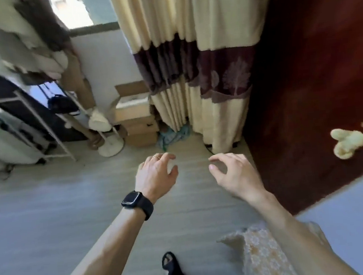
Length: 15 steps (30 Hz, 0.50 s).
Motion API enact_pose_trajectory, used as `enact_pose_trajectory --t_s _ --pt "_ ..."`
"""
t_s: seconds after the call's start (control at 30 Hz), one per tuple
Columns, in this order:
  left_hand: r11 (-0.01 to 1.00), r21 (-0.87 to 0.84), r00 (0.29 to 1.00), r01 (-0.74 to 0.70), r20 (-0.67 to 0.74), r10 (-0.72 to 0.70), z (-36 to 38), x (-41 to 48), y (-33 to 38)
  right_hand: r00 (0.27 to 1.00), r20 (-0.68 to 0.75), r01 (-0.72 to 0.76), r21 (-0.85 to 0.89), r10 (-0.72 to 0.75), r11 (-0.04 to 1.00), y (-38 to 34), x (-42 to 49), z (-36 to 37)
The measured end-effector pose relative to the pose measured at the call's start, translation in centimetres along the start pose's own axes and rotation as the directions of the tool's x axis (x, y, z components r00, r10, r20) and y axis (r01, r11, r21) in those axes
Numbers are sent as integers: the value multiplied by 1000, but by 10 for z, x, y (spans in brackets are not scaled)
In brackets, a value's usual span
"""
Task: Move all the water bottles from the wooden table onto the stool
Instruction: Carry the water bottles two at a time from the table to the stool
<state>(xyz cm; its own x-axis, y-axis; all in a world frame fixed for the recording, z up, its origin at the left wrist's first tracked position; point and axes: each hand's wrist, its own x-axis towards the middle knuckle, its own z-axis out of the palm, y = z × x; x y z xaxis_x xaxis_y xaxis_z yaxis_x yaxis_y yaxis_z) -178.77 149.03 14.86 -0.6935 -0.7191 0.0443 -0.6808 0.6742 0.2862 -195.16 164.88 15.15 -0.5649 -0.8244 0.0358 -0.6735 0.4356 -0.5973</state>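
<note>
Two hands reach out in front of the person over the floor (49, 205), and both are released, grasping nothing. The left hand (155, 173) has its fingers loosely curled and its thumb apart from them; a thin ring (156, 156) sits on one finger and a black watch (136, 202) on the wrist. The right hand (233, 174), just beside it, also hangs with loosely curved fingers. Where the water bottles stand cannot be told from this view, which is blurred.

Below the arms a foot in a black sandal (173, 269) rests on the pale wood-look floor, next to a floral garment (263, 258). Beyond the hands hangs a cream curtain (186, 15) with a dark brown band. To its left, stacked cardboard boxes (139, 123) sit against the wall, with a round white stand base (110, 147) near them and a metal rack (42, 128) loaded with clothing farther left. On the right lies a dark red cloth (314, 80) with a pale yellow plush thing (349, 143) on it.
</note>
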Motion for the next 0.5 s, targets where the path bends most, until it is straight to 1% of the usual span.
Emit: enact_pose_trajectory --t_s 0.1,0.2,0.33,0.5 --pt "980 -3 974 199 -110 -198 -45 -29 -83 978 96 189 -7 -187 982 -84 32 37" --pt "936 -12 916 352 -199 -347 -84 -64 -162 930 182 327 -7 -320 945 -161 52 84" --pt "865 -41 823 500 -290 -489 -128 -110 -264 849 268 463 34 -454 886 -270 64 151" --pt "778 -72 718 625 -339 -608 -177 -160 -393 746 359 576 76 -561 814 -400 75 242"
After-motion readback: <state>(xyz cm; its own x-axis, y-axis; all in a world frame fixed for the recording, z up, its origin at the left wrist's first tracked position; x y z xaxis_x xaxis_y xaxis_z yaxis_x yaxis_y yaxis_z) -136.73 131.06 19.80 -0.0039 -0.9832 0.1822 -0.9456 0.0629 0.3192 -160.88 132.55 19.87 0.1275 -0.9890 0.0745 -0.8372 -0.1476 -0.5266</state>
